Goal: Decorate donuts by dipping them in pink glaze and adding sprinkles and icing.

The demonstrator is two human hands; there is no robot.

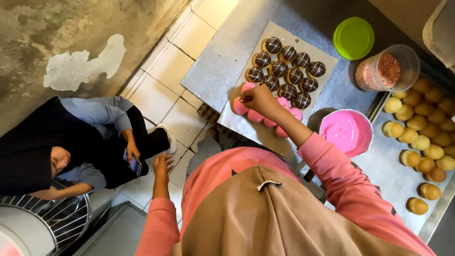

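Two hands show from above, and only one is at work. The right hand [256, 98] reaches out toward 12 o'clock from the pink sleeve, its fingers pinched shut over the pink-glazed doughnuts [265, 116], which lie in a short row on a sheet of white paper [246, 128] spread over the steel tabletop [222, 57]. What the fingertips pinch is too small to tell; they hover on or just above the doughnut at the 9 o'clock end of that row. The row's long axis runs from about 10 o'clock to 4 o'clock, and the hand sits at its 10 o'clock end, so the unvisited pink ones lie toward 4 o'clock of the fingers. Chocolate doughnuts with white crossed lines [286, 71] fill the paper just beyond, at 12 to 1 o'clock. The bowl of pink glaze [346, 132] stands near at 3 o'clock, the clear tub of sprinkles [386, 71] and its green lid [353, 38] farther at 2 o'clock, and a tray of plain golden doughnuts [422, 142] beyond the bowl. The left hand [162, 167] hangs loosely open and empty at 8 o'clock, well apart from the paper, so the right is far nearer. A seated person holding a phone [134, 164] is on the floor at 9 o'clock.
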